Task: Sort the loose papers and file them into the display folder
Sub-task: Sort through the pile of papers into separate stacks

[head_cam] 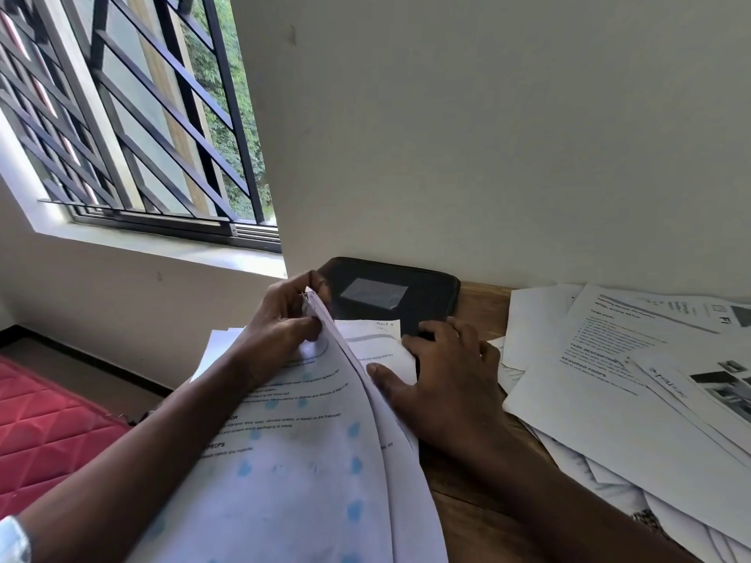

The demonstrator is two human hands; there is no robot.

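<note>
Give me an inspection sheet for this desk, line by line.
Surface: wooden table, mostly under paper.
Job's things: black folder closed flat against the wall; sheaf of papers in front of it; loose papers heaped at right.
Clutter: nothing seen.
Hands: left hand pinches the sheaf's lifted top corner; right hand lies flat on the sheet beneath.
Cables: nothing seen.
Surroundings: barred window, white wall, red quilted pad at left.

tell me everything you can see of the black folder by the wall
The black folder lies flat on the wooden table, its far edge against the white wall. It looks closed, with rounded corners and a grey rectangular patch on the cover. A white sheet overlaps its near edge, where the right hand's fingertips reach it. The left hand, pinching papers, hides its left corner.
</note>
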